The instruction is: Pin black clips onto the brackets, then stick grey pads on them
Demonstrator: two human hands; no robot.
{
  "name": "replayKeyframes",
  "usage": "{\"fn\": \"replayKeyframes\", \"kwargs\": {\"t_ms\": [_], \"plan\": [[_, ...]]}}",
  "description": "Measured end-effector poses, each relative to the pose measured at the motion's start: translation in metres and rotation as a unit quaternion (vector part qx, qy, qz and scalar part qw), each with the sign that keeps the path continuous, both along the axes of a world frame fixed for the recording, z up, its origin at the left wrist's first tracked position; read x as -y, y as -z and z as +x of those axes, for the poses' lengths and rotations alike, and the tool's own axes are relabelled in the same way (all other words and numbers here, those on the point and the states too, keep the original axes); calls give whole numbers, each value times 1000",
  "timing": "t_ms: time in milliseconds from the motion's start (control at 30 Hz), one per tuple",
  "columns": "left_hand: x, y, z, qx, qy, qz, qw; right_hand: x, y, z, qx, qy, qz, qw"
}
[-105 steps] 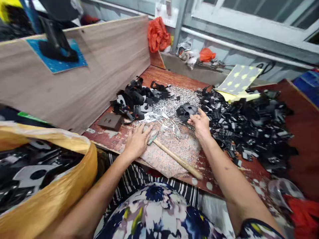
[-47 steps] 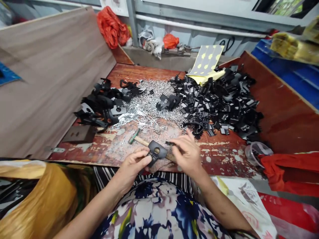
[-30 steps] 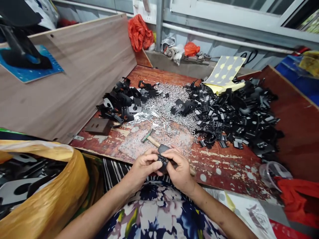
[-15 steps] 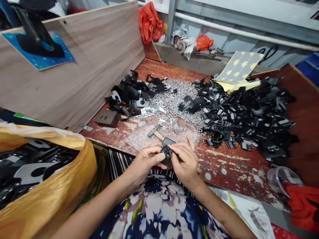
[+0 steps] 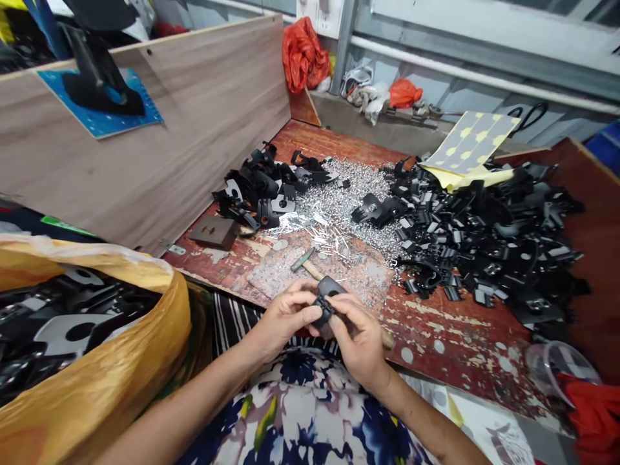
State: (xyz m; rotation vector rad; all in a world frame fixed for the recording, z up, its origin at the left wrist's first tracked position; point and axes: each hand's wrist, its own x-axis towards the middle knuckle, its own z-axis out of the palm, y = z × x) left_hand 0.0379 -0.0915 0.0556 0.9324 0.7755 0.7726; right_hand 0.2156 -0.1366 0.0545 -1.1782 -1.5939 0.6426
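Item: one black plastic part (image 5: 329, 284), held above the near edge of the table (image 5: 426, 326), in front of my body.
Left hand (image 5: 289, 314): grasping its near-left side between thumb and fingers.
Right hand (image 5: 359, 332): gripping the same part from the other side, fingertips close to my left thumb.
Hammer (image 5: 310, 267): lying on the table beyond, handle partly hidden behind my hands.
Loose pins (image 5: 334, 239): farther back, untouched.
Step in hand, in my judgement: two-handed finger work on the part; the next move seems to call for steady left support and careful right-hand alignment.
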Motion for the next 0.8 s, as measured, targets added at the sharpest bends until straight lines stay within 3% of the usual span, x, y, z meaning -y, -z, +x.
{"fn": "replayKeyframes", "kwargs": {"t_ms": [100, 167, 233, 267, 333, 433, 533, 600, 633, 733, 800], "plan": [[-5, 2, -3, -34, -16, 34, 999, -16, -7, 12, -11, -91, -82, 992], [-8, 2, -6, -42, -31, 40, 998, -41, -11, 28, 42, -144, -107, 983], [-11, 3, -8, -39, -52, 27, 998, -76, -14, 47, 146, -106, -60, 982], [-12, 3, -9, -36, -62, 16, 997, -94, -13, 57, 211, -54, -12, 976], [-11, 4, -11, -30, -76, -5, 997, -129, -9, 73, 339, 13, 63, 939], [-7, 6, -13, -26, -85, -33, 995, -163, 0, 86, 462, -10, 85, 883], [-4, 6, -14, -21, -92, -62, 994, -172, 5, 91, 483, -19, 81, 872], [-4, 5, -14, -21, -89, -73, 993, -165, 3, 93, 450, 0, 78, 890], [-5, 3, -12, -21, -86, -76, 993, -158, 1, 92, 398, 9, 72, 914], [-9, -2, -1, -23, -75, -86, 993, -127, -8, 80, 111, -18, 9, 994], [-12, -4, 10, -22, -72, -94, 993, -99, -13, 64, -45, -76, -51, 995]]}}
